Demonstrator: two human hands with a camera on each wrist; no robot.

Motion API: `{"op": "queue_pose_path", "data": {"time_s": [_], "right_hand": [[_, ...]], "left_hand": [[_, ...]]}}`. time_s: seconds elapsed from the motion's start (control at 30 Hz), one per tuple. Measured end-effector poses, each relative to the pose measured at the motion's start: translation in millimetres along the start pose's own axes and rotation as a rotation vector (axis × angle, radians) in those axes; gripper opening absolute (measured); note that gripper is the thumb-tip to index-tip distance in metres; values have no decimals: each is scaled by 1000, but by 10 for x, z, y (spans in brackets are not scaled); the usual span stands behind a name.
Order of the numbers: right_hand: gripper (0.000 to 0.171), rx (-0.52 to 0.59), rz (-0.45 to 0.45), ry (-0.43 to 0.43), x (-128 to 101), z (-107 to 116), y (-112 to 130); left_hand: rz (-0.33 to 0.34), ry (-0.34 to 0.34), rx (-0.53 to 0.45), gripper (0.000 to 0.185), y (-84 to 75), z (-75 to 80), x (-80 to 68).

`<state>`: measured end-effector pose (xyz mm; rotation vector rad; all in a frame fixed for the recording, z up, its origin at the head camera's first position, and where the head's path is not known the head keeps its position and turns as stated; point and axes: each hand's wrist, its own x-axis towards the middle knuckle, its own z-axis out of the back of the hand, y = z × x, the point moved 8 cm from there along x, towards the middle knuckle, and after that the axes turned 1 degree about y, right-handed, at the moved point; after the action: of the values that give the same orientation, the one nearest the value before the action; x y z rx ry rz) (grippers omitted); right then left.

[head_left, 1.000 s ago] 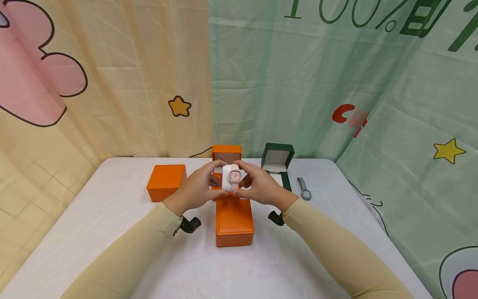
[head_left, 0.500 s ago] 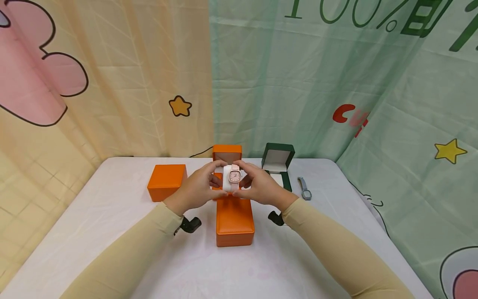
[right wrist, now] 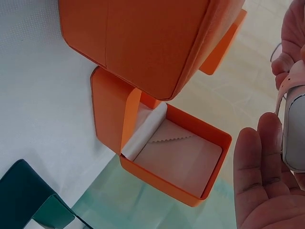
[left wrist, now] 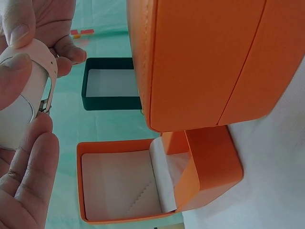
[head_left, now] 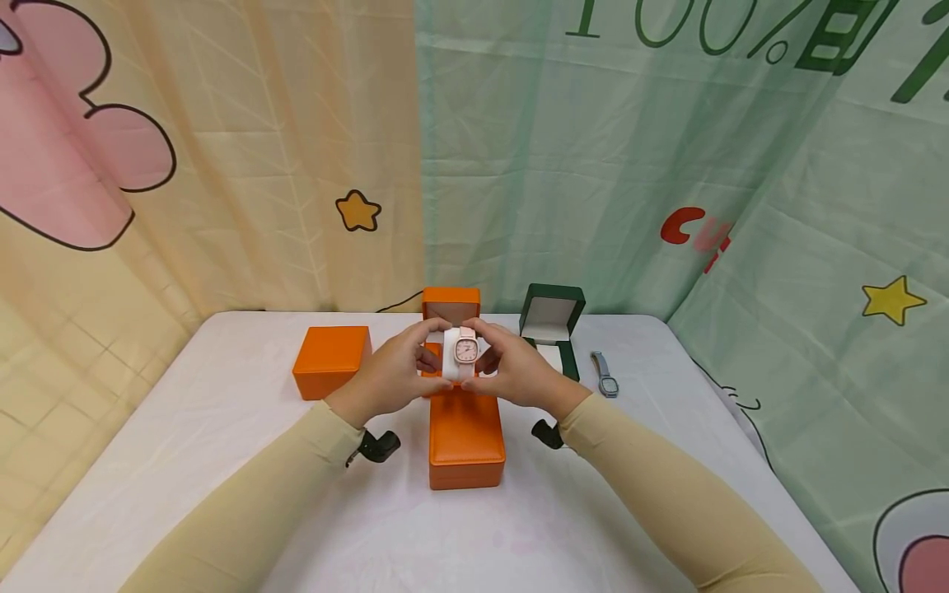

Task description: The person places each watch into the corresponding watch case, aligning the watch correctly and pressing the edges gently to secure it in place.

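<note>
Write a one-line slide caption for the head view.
Both hands, left hand and right hand, hold a pink watch on its white cushion above a closed orange box.

A white-covered desk (head_left: 222,461) carries a shut orange box (head_left: 330,361) at left, another orange box (head_left: 465,441) in the middle, an open orange box (head_left: 450,306), an open green box (head_left: 552,317) and a grey-blue watch (head_left: 604,375).

Both forearms, covered in beige sleeves, are stretched forward and angled inward. The left hand (head_left: 390,372) and the right hand (head_left: 516,368) are raised together, fingers curled and pinched toward each other.
</note>
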<state>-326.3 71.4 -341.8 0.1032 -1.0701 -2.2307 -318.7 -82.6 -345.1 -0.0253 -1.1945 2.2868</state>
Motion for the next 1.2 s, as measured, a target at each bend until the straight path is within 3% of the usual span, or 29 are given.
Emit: {"op": "queue_pose_path", "data": {"time_s": [0.77, 1.2], "right_hand": [[73, -6, -1, 0, 15, -23, -9], [82, -33, -4, -2, 0, -39, 6]], "left_hand": [[16, -1, -9, 80, 13, -6, -11], [1, 7, -13, 81, -2, -35, -11]]}}
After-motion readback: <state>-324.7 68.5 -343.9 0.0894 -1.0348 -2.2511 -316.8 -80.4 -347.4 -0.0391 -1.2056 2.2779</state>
